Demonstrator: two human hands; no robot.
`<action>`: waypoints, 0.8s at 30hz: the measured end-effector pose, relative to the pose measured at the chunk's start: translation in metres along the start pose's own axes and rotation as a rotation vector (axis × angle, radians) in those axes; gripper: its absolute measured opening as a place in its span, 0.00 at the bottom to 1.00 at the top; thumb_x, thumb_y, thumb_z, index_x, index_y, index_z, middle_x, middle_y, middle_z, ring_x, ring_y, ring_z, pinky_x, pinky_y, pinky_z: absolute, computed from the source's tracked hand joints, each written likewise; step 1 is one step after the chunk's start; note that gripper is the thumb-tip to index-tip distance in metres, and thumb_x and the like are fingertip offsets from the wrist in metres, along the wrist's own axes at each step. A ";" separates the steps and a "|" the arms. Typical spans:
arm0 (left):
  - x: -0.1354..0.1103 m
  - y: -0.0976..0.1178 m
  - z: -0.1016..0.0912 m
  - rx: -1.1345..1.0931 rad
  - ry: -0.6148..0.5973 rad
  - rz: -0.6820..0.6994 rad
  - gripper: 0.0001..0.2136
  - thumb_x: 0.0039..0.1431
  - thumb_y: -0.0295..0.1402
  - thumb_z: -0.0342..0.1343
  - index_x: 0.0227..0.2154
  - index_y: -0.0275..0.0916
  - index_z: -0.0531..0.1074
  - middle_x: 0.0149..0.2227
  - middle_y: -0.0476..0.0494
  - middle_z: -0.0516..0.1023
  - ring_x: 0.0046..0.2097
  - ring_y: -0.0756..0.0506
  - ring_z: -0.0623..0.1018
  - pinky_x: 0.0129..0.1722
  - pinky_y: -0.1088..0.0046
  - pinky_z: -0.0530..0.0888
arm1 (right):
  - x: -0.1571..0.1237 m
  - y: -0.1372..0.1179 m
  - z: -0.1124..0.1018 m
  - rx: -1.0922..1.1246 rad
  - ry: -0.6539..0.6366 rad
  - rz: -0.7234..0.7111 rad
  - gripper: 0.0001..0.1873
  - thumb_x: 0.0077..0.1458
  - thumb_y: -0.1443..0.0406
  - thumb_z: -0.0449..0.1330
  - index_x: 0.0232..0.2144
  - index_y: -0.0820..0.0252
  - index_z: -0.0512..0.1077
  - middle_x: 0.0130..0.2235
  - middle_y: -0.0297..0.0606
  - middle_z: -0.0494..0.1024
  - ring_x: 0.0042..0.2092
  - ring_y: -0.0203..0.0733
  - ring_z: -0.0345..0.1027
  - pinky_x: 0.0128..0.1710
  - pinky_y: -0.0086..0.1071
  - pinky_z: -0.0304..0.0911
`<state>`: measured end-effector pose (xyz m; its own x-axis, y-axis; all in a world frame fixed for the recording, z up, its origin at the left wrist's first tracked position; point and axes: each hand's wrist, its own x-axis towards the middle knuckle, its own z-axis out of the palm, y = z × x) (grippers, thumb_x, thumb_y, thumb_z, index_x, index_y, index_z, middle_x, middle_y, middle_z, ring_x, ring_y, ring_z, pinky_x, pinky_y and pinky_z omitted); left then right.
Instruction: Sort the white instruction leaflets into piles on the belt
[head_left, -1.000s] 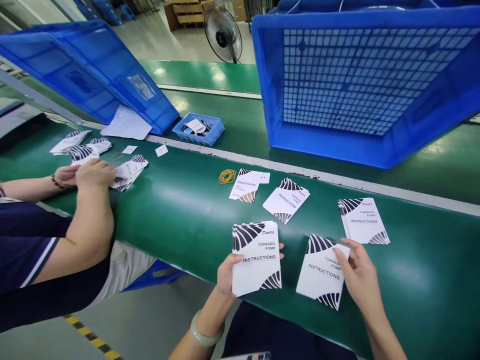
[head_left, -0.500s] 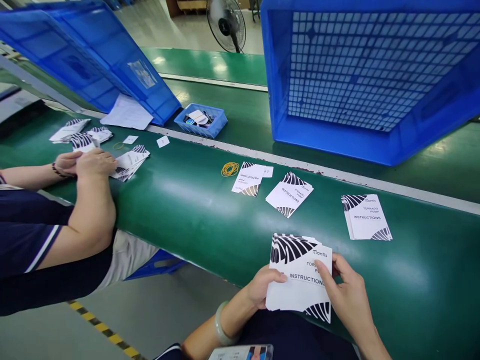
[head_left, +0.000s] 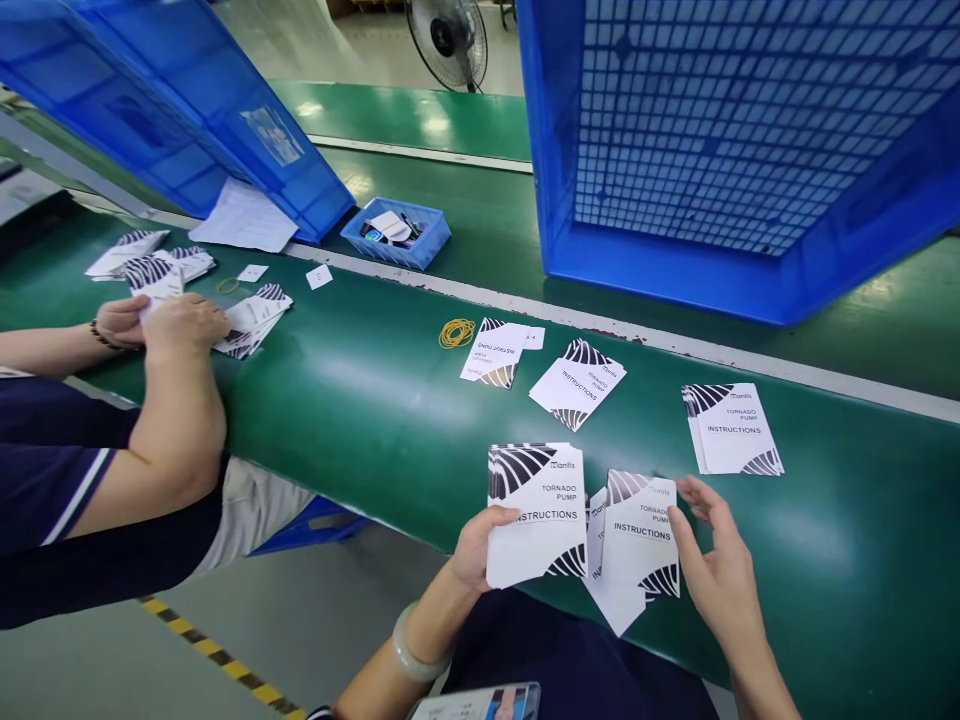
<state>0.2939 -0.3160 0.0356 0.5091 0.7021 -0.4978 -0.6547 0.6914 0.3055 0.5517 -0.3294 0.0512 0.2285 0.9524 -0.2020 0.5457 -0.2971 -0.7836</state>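
Observation:
My left hand point(head_left: 476, 550) grips a stack of white "Tornado Pump Instructions" booklets point(head_left: 536, 510) by its lower left edge, above the near edge of the green belt point(head_left: 360, 400). My right hand point(head_left: 712, 565) pinches the right edge of another booklet point(head_left: 637, 530), which lies over a second, slanted booklet point(head_left: 611, 600) on the belt. The two bundles sit side by side and overlap slightly. A jade-coloured bangle is on my left wrist.
Three more booklet piles lie farther out point(head_left: 731, 428) point(head_left: 576, 383) point(head_left: 495, 352), with yellow rubber bands point(head_left: 456, 332). A big blue crate point(head_left: 720, 150) tilts behind them, and a small blue tray point(head_left: 396, 232) sits beside another tilted crate point(head_left: 172, 110). A co-worker's hands point(head_left: 169, 325) handle booklets at left.
Half a second ago both hands held one bundle together. Now my left hand has drawn its stack away to the left, and my right hand keeps a booklet over another on the belt.

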 end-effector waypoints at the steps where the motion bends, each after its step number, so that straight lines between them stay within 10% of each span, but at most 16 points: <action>1: 0.000 -0.005 0.001 0.037 0.047 -0.020 0.24 0.48 0.31 0.52 0.49 0.25 0.67 0.45 0.30 0.75 0.46 0.34 0.75 0.46 0.58 0.68 | -0.001 -0.004 0.003 0.014 -0.046 -0.046 0.22 0.57 0.55 0.51 0.52 0.55 0.62 0.52 0.44 0.69 0.51 0.50 0.62 0.39 0.37 0.65; 5: 0.003 -0.027 0.015 0.122 0.126 -0.075 0.18 0.41 0.29 0.59 0.37 0.26 0.74 0.38 0.33 0.79 0.37 0.40 0.78 0.37 0.67 0.71 | -0.009 -0.024 0.016 -0.021 -0.187 -0.201 0.14 0.56 0.54 0.53 0.39 0.56 0.68 0.36 0.38 0.75 0.36 0.41 0.68 0.35 0.32 0.64; 12: 0.002 -0.037 0.020 0.146 0.174 -0.102 0.20 0.37 0.30 0.59 0.37 0.25 0.74 0.37 0.32 0.79 0.36 0.38 0.77 0.34 0.66 0.71 | -0.020 -0.028 0.016 -0.130 0.029 -0.294 0.12 0.56 0.56 0.55 0.27 0.58 0.66 0.21 0.29 0.66 0.20 0.32 0.58 0.22 0.26 0.56; 19: -0.003 -0.014 0.000 -0.029 0.054 -0.008 0.25 0.47 0.37 0.53 0.47 0.26 0.69 0.43 0.32 0.76 0.43 0.36 0.76 0.44 0.60 0.69 | -0.015 -0.005 -0.012 0.189 -0.009 0.014 0.14 0.55 0.56 0.56 0.39 0.59 0.69 0.34 0.41 0.76 0.31 0.41 0.70 0.28 0.29 0.67; 24: -0.004 -0.006 0.008 -0.026 -0.025 0.017 0.25 0.49 0.37 0.52 0.50 0.29 0.67 0.49 0.32 0.73 0.50 0.34 0.72 0.50 0.58 0.65 | -0.001 0.001 0.001 -0.147 0.077 -0.093 0.23 0.55 0.54 0.54 0.50 0.58 0.63 0.47 0.46 0.71 0.47 0.51 0.65 0.35 0.37 0.67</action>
<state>0.2999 -0.3217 0.0426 0.5113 0.7180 -0.4722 -0.6776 0.6748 0.2925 0.5511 -0.3311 0.0499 0.2298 0.9698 -0.0823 0.6777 -0.2201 -0.7016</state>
